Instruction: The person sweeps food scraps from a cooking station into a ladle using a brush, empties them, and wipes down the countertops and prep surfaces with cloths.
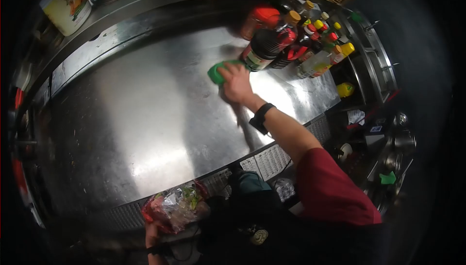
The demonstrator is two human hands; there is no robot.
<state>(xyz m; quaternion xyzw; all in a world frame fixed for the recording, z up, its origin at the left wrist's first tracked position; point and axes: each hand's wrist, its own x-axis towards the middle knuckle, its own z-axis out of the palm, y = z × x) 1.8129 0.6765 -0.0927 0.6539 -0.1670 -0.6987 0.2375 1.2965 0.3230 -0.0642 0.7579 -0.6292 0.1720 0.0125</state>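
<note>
My right hand (238, 83) presses a bunched green cloth (217, 74) onto the steel counter (150, 100), with its fingers closed over it. Just beyond those fingers stands a large dark jar (263, 46) with a ribbed black lid. Down at the counter's near edge, my left hand (152, 232) grips a clear and red plastic bag (175, 207). Green and pale food shows through the plastic. The bag hides part of the left fingers.
Several sauce bottles (315, 54) crowd the counter's right end, beside a red-lidded jar (259, 20). A steel shelf (160, 2) overhangs the back, with a white tub (66, 10) on it. Perforated metal strips (272, 160) line the near edge.
</note>
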